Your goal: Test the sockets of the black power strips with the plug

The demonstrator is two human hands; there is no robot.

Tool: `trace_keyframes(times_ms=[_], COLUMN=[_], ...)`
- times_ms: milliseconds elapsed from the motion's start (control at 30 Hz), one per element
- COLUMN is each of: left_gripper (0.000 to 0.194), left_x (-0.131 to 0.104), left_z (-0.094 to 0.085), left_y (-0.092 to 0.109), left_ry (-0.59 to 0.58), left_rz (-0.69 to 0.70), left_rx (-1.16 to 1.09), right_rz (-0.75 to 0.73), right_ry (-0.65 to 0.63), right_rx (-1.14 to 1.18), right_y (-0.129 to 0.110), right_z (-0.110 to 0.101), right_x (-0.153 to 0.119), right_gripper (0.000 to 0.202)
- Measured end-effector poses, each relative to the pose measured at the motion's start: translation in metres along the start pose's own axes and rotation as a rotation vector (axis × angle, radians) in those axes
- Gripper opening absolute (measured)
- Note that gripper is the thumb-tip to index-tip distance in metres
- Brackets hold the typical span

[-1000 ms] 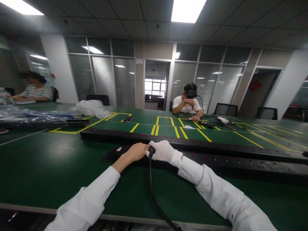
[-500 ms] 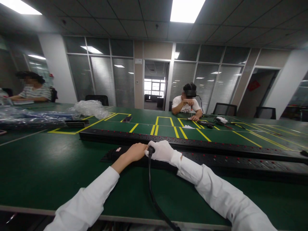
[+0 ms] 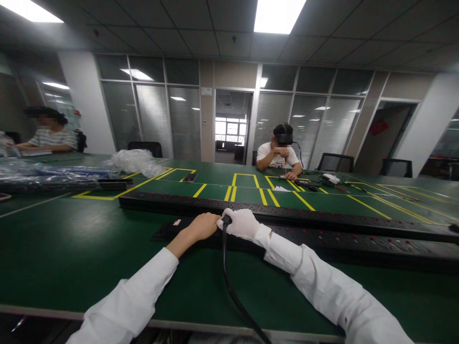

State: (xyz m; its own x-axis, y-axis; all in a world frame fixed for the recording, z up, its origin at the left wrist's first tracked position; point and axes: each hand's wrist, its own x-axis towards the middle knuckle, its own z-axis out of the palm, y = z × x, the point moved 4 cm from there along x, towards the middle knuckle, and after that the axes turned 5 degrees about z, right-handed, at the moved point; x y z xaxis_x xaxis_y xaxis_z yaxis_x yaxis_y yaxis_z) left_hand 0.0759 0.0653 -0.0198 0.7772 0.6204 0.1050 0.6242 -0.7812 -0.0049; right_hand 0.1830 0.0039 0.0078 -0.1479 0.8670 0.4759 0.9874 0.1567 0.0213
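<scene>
Near strip (image 3: 322, 239): on the green table (image 3: 107, 258), under both hands.
Far strip (image 3: 179, 200): just beyond the near strip.
Cable (image 3: 230, 286): crosses this side of it.
Right hand (image 3: 244, 224): gloved, closed around the plug (image 3: 226, 220), above it.
Left hand (image 3: 203, 226): bare, on it; grip unclear.

One power strip (image 3: 362, 239) lies before another (image 3: 172, 199).

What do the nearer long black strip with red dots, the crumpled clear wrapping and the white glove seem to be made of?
The nearer long black strip: coated metal or hard plastic, from its dull sheen. The crumpled clear wrapping: probably thin plastic film, see-through with bright creases. The white glove: likely knitted fabric, matte, creased.
</scene>
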Motion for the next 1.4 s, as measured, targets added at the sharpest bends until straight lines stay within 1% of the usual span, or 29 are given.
trace_keyframes(times_ms=[133, 300, 567, 900, 1067, 1167, 1267, 1400], left_gripper=[0.032, 0.032, 0.029, 0.029, 0.028, 0.029, 0.029, 0.031], left_x=[-0.0004, -0.0002, -0.0003, 0.0002, 0.0006, 0.0008, 0.0004, 0.0002], left_z=[-0.0012, -0.0012, -0.0004, -0.0021, -0.0025, -0.0016, -0.0016, -0.002], left_y=[0.0012, 0.0009, -0.0003, 0.0016, 0.0021, 0.0018, 0.002, 0.0018], left_ry=[-0.002, 0.005, 0.016, -0.01, -0.024, -0.029, -0.024, -0.015], left_rz=[0.013, 0.019, 0.02, 0.008, 0.002, -0.008, -0.007, -0.023], left_rx=[-0.001, -0.001, -0.014, -0.02, -0.004, 0.007, 0.003, 0.006], right_rz=[-0.047, -0.051, 0.049, 0.095, 0.01, -0.036, -0.005, 0.103], right_ry=[0.008, 0.001, -0.039, -0.072, -0.013, 0.001, 0.002, -0.047], right_rx=[-0.01, -0.012, -0.034, 0.031, 0.01, 0.007, 0.019, 0.074], right_y=[-0.002, -0.0028, -0.0016, 0.0028, -0.0009, -0.0037, -0.0025, 0.0046], right_z=[-0.0009, -0.0023, 0.001, 0.0024, -0.0033, -0.0049, -0.0037, 0.0006], right_x=[-0.0019, -0.0024, -0.0008, 0.0007, -0.0017, -0.0038, -0.0032, 0.0016], right_gripper=[0.039, 0.04, 0.04, 0.045, 0.045, 0.043, 0.042, 0.04])
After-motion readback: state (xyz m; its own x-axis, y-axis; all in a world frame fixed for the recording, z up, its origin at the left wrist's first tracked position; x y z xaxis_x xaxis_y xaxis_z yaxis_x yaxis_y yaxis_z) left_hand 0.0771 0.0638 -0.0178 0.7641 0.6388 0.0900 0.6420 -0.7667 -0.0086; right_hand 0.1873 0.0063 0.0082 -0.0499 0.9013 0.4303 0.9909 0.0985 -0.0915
